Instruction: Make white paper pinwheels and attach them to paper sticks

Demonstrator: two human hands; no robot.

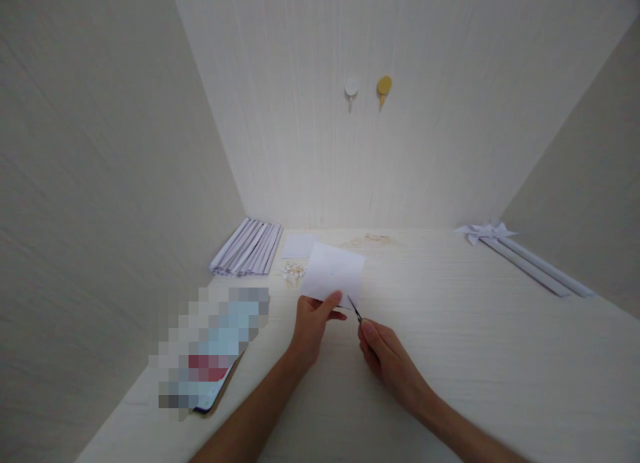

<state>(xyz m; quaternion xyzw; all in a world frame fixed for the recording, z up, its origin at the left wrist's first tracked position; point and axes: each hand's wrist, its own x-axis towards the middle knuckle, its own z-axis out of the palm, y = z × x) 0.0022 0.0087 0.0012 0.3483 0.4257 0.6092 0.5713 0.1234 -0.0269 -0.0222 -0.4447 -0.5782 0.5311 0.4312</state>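
Head view: the left hand [313, 323] pinches the paper [334, 268] by its six-o'clock edge, so the paper extends toward one o'clock from that hand. The right hand [384, 351], fingers closed around a thin tool [355, 311], has the paper at its eleven o'clock.

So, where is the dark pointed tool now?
In the head view, the tool is right of centre in the right hand, its tip near the lower right corner of the held paper.
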